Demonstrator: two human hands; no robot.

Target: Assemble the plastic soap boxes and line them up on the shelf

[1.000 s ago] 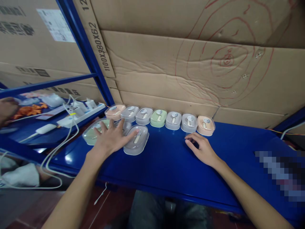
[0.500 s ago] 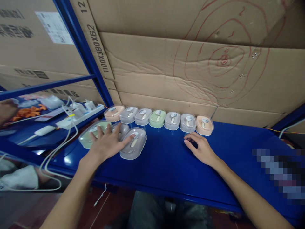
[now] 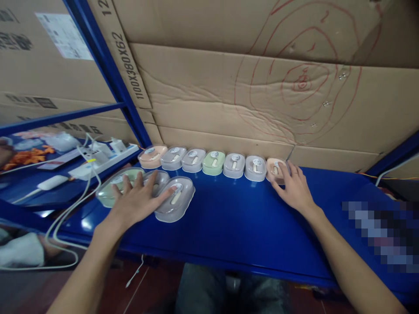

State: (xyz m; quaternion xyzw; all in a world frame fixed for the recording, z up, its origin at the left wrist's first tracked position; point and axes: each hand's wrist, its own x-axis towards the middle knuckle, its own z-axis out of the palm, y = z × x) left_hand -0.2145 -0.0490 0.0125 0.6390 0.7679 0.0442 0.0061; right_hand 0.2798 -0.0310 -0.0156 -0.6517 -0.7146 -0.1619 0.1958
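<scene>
Left hand (image 3: 135, 201) flat and palm-down at the near left of the blue shelf (image 3: 235, 226), fingers spread wide across three loose cases: fingertips over the green case (image 3: 109, 188) farthest left, the middle grey case (image 3: 159, 178) partly hidden under the fingers, and the index tip touching the top of the large grey case (image 3: 178, 201) to the right, nearest the shelf's front edge. Nothing gripped there, only covered and pressed. Right hand (image 3: 294, 188) farther right and farther back, palm-down, fingers loosely apart and laid over the peach case (image 3: 274, 168) at the right end of the row; whether closed around it or merely resting cannot be told. Behind both hands, a row of cases (image 3: 214, 161) side by side and touching, along the foot of the cardboard wall (image 3: 248, 87): peach at the left end, then two grey, one green, two more grey, then the peach one under the right hand. Red scribbled rings on the cardboard above. Far left, beyond the blue upright (image 3: 108, 65), a white power strip (image 3: 101, 157) with trailing white cables (image 3: 65, 209) on a lower shelf. Blurred patch at the near right.
</scene>
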